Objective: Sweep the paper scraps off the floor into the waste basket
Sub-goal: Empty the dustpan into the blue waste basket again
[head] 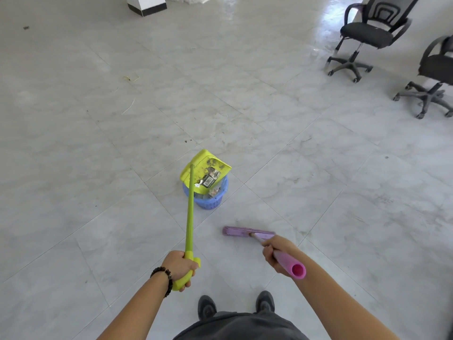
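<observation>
The left arm (137, 307) and the right arm (335, 303) are bare as far up as can be seen. A bracelet (163, 278) of small dark round beads goes around the wrist right behind the left hand (180, 265). Dark grey cloth (241, 326) covers the body lower down, soft and a little wrinkled. On the feet are dark grey shoes with round toes, the left shoe (207, 306) and the right shoe (265, 301).

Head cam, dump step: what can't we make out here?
- Head view: most of the inside of the blue basket, covered by the tilted dustpan.
- Head view: bristles of the broom, hidden under its own head.
- Head view: the chair at the right, cut off by the frame edge.
- Head view: the dark speck far left, too small to identify.
</observation>
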